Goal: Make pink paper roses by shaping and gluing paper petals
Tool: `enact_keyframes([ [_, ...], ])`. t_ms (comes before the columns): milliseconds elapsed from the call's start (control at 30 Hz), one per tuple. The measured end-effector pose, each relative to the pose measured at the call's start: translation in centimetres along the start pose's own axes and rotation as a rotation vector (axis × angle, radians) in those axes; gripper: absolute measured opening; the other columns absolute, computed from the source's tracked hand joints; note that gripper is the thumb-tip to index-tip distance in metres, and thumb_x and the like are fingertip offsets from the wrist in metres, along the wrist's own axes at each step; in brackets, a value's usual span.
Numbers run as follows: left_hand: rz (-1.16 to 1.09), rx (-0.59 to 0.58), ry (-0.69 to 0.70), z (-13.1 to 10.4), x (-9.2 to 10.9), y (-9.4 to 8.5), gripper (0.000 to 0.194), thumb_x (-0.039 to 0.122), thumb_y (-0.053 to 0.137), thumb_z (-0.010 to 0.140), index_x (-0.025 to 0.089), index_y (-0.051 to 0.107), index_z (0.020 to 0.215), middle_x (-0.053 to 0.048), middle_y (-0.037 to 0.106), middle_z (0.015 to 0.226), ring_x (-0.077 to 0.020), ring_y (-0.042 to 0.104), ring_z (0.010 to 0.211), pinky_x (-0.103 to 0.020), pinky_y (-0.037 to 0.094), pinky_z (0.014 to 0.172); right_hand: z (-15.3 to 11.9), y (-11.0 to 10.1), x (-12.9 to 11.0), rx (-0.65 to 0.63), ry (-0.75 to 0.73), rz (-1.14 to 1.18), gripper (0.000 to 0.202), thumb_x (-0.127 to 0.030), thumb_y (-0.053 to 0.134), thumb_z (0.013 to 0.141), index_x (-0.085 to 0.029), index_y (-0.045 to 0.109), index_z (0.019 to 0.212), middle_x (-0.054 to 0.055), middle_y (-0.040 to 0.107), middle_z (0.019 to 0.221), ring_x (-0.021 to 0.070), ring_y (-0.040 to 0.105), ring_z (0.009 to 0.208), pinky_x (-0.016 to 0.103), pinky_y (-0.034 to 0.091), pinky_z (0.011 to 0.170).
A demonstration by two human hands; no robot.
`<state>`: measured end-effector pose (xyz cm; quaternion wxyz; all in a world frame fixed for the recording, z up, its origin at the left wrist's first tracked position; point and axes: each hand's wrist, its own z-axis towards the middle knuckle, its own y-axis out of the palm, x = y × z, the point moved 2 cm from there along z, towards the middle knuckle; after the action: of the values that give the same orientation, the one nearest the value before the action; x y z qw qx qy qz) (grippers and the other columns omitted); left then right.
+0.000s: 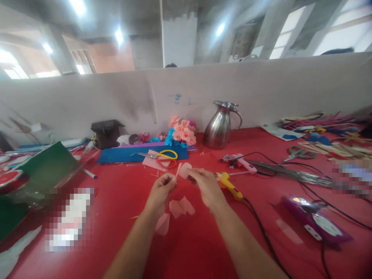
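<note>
My left hand [161,192] pinches a narrow pink piece [178,169], apparently paper, upright between thumb and fingers. Close beside it, my right hand [207,186] has a rounded pink paper petal [185,170] between its fingertips. The two pink pieces are near each other; whether they touch I cannot tell. On the red table below my hands lie more pink petals [175,208], with another petal [162,224] by my left wrist. A yellow glue gun [231,186] lies just right of my right hand. Beyond my hands, scissors [171,154] with yellow and orange handles rest on pink paper [148,162].
Behind stand a bunch of paper flowers [183,133] and a steel jug [220,130]. To the right lie a pink glue gun [241,163], grey-handled scissors [302,152], black cables and a purple power strip [312,223]. Green board [49,166] leans at left.
</note>
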<state>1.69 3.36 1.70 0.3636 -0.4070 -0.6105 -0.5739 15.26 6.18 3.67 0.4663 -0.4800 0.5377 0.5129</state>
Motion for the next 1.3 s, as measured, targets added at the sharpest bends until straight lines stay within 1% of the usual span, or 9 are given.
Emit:
enact_keyframes([
  [67, -0.013, 0.009, 0.005, 0.0, 0.0, 0.0, 0.028, 0.034, 0.071, 0.063, 0.015, 0.051, 0.069, 0.006, 0.041, 0.057, -0.0034, 0.036, 0.05, -0.015, 0.027, 0.05, 0.0, 0.1, 0.1, -0.016, 0.024, 0.02, 0.022, -0.036, 0.065, 0.062, -0.015, 0.066, 0.057, 0.002, 0.06, 0.057, 0.0113, 0.049, 0.057, 0.025, 0.036, 0.058],
  [200, -0.019, 0.03, -0.021, 0.1, -0.2, -0.2, 0.031, 0.033, 0.072, 0.062, 0.017, 0.055, 0.083, 0.006, 0.045, 0.058, -0.003, 0.039, 0.05, -0.015, 0.029, 0.051, 0.0, 0.1, 0.4, -0.029, 0.049, 0.041, 0.022, -0.036, 0.065, 0.062, -0.015, 0.068, 0.061, 0.003, 0.061, 0.06, 0.0123, 0.052, 0.059, 0.025, 0.038, 0.059],
  [300, 0.016, 0.058, -0.028, 0.2, -0.4, -0.4, 0.033, 0.034, 0.072, 0.062, 0.016, 0.058, 0.086, 0.005, 0.048, 0.058, -0.0038, 0.041, 0.051, -0.015, 0.03, 0.052, 0.0, 0.2, 0.4, -0.037, 0.056, 0.05, 0.021, -0.035, 0.066, 0.061, -0.015, 0.067, 0.059, 0.002, 0.061, 0.059, 0.0122, 0.052, 0.058, 0.025, 0.038, 0.059],
  [533, 0.101, 0.087, 0.049, 0.3, -0.8, -0.8, 0.028, 0.032, 0.068, 0.066, 0.015, 0.062, 0.087, 0.003, 0.05, 0.061, -0.0061, 0.042, 0.056, -0.018, 0.033, 0.058, -0.2, 0.6, 0.5, -0.066, 0.049, 0.056, 0.023, -0.038, 0.067, 0.06, -0.015, 0.066, 0.057, 0.003, 0.062, 0.057, 0.013, 0.052, 0.057, 0.026, 0.038, 0.059],
  [733, 0.169, 0.114, 0.117, 0.3, -0.5, -0.9, 0.021, 0.03, 0.066, 0.068, 0.015, 0.063, 0.083, 0.003, 0.049, 0.059, -0.0067, 0.041, 0.055, -0.019, 0.033, 0.058, -0.2, 0.6, 0.5, -0.077, 0.045, 0.064, 0.024, -0.039, 0.068, 0.06, -0.015, 0.066, 0.056, 0.003, 0.061, 0.056, 0.0125, 0.05, 0.056, 0.026, 0.036, 0.057],
  [1067, 0.161, 0.11, 0.157, 0.4, -0.6, -1.0, 0.016, 0.03, 0.064, 0.07, 0.016, 0.064, 0.079, 0.002, 0.052, 0.069, -0.0066, 0.042, 0.058, -0.019, 0.034, 0.06, -0.4, 0.8, 0.4, -0.105, 0.047, 0.09, 0.025, -0.039, 0.068, 0.061, -0.015, 0.064, 0.056, 0.003, 0.059, 0.058, 0.0121, 0.049, 0.057, 0.026, 0.035, 0.057],
  [1300, 0.176, 0.119, 0.176, 0.5, -0.6, -1.0, 0.016, 0.027, 0.065, 0.069, 0.016, 0.064, 0.08, 0.001, 0.053, 0.07, -0.0069, 0.043, 0.057, -0.02, 0.035, 0.06, -0.3, 0.7, 0.7, -0.129, 0.05, 0.1, 0.024, -0.039, 0.067, 0.063, -0.015, 0.066, 0.061, 0.003, 0.061, 0.06, 0.0126, 0.051, 0.059, 0.026, 0.037, 0.059],
])
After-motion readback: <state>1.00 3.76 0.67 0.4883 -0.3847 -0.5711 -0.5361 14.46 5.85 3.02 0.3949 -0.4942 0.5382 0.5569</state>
